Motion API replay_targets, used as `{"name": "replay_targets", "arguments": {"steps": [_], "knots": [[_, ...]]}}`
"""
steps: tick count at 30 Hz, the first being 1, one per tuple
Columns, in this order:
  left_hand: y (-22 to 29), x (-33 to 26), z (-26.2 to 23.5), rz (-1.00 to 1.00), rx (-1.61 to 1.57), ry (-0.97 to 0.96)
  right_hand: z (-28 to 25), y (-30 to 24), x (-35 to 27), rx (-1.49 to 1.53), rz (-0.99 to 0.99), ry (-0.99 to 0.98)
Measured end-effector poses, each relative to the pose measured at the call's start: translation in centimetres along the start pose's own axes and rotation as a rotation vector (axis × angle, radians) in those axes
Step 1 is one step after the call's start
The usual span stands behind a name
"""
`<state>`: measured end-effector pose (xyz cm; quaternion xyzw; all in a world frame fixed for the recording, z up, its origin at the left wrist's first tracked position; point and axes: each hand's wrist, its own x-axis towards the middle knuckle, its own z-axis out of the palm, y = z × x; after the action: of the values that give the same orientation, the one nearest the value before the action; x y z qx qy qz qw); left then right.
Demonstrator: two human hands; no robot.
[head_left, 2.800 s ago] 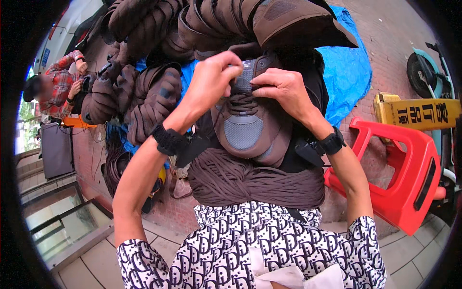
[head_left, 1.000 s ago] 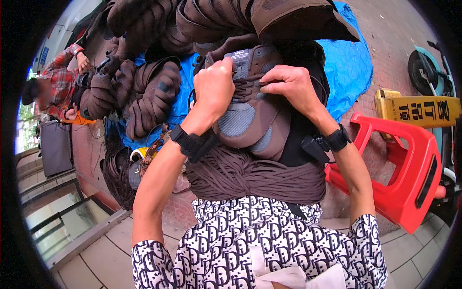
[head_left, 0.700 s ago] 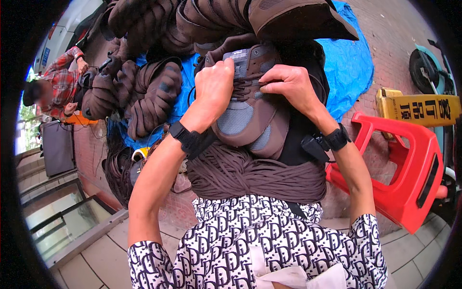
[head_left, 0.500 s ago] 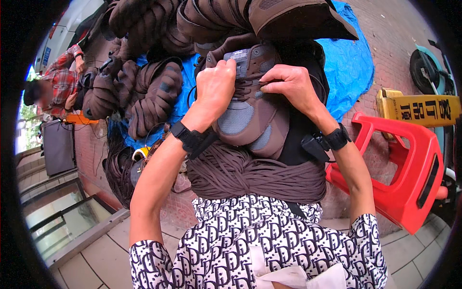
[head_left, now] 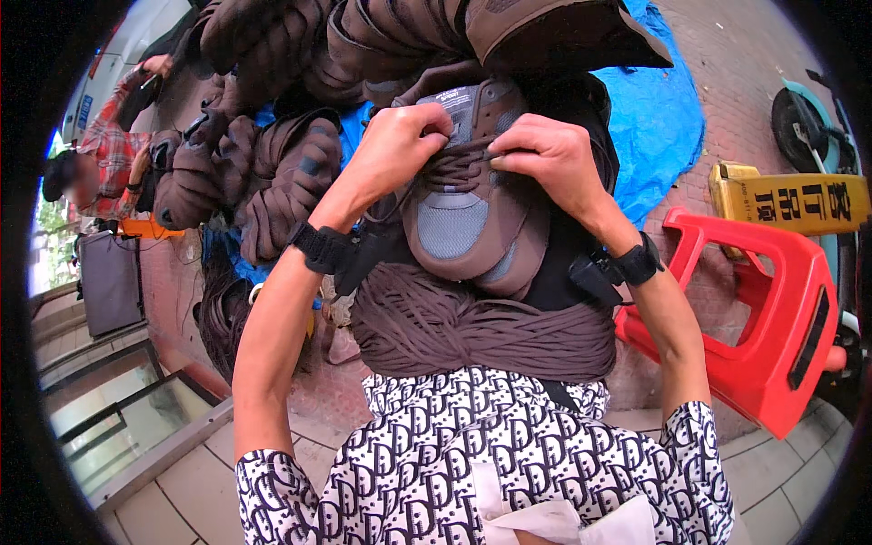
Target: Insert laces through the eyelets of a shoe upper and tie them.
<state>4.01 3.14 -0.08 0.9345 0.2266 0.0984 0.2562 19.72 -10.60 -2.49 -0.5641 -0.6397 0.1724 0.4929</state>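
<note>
A brown shoe (head_left: 447,224) with a grey mesh toe lies in front of me, its toe toward my body. Dark laces (head_left: 451,171) cross its tongue, and a second similar shoe (head_left: 531,238) shows beneath it on the right. My left hand (head_left: 405,145) is closed at the left side of the eyelets; its fingertips are partly hidden, and a strand of lace hangs below it. At the right eyelets, my right hand (head_left: 550,162) pinches a shoelace between thumb and forefinger. A thick bundle of brown laces (head_left: 481,329) rests across my lap.
Stacked brown shoe uppers (head_left: 300,173) crowd the left and far side, over a blue tarp (head_left: 656,118). A red plastic stool (head_left: 740,313) stands at right, near a yellow sign box (head_left: 781,200). Another person in a plaid shirt (head_left: 113,154) works at far left.
My left hand has shifted slightly, its forearm and elbow swinging out to the left, uncovering more of the shoe's laces. My right hand stays nearly in place. The other person's arm has risen.
</note>
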Motion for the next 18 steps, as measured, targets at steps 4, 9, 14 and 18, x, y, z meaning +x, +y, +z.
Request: {"name": "replay_targets", "arguments": {"steps": [4,9,14,18], "knots": [[0.7,-0.3,0.2,-0.041,-0.132,0.009,0.0,-0.7,1.9,-0.178,-0.29,0.072],[2.8,-0.4,1.8,-0.165,-0.291,0.207,-0.2,-0.8,3.6,-0.342,-0.179,0.089],[3.8,-0.1,2.8,-0.179,-0.344,0.338,-0.5,-1.2,3.9,-0.647,-0.248,0.079],[4.0,0.2,3.3,-0.068,-0.341,0.446,-0.3,-2.0,4.0,-0.748,-0.178,-0.003]]}}
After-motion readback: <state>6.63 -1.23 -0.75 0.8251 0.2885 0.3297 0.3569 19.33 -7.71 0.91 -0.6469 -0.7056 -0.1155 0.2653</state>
